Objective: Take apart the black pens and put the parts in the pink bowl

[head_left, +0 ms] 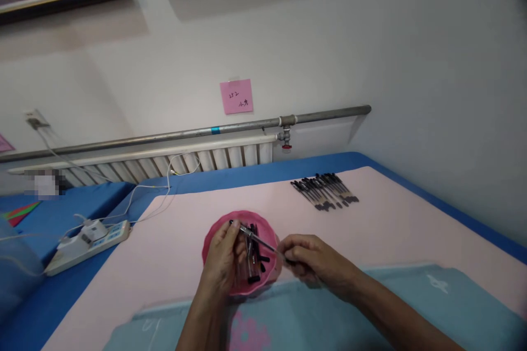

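Note:
A pink bowl sits on the pink cloth near me and holds several black pen parts. My left hand hovers over the bowl's left side, fingers curled round one end of a pen. My right hand, just right of the bowl, pinches the other end of the same pen. The pen lies slanted above the bowl between both hands.
A row of several assembled black pens lies on the pink cloth at the back right. A white power strip with cables rests on the blue surface at left. A teal towel covers the near edge. A radiator and a pipe run along the wall.

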`<act>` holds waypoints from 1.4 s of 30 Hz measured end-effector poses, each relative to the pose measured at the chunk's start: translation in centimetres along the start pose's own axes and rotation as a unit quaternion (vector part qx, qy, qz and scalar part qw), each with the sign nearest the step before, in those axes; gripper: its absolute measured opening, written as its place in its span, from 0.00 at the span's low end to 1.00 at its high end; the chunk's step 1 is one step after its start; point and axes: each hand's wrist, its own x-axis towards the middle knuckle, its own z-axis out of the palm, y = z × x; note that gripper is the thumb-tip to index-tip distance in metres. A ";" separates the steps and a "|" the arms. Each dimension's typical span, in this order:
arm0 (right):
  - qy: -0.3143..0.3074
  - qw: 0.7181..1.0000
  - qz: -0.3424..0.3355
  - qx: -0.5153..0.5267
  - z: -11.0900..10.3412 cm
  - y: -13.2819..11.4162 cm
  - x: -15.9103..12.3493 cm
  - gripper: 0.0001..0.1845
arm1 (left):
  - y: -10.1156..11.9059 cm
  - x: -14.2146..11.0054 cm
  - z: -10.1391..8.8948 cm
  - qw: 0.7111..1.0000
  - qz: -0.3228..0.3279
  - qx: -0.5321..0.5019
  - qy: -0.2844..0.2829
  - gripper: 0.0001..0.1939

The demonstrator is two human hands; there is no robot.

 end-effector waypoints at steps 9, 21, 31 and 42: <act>0.002 0.994 -0.023 -0.110 2.6 0.7 -1.0 0.04 | -0.5 -0.4 0.3 0.997 -0.039 0.048 0.056 0.18; -0.024 0.992 0.012 -0.122 1.3 0.7 -0.7 0.09 | 2.1 0.8 -2.4 0.987 0.065 -0.068 0.132 0.06; -0.112 0.994 0.004 -0.013 1.4 1.1 -0.5 0.13 | -0.7 -0.6 0.6 0.995 -0.083 -0.030 -0.039 0.15; -0.058 0.997 0.012 0.046 2.1 1.2 -0.4 0.14 | -0.3 -0.5 0.3 0.999 -0.029 -0.043 -0.011 0.13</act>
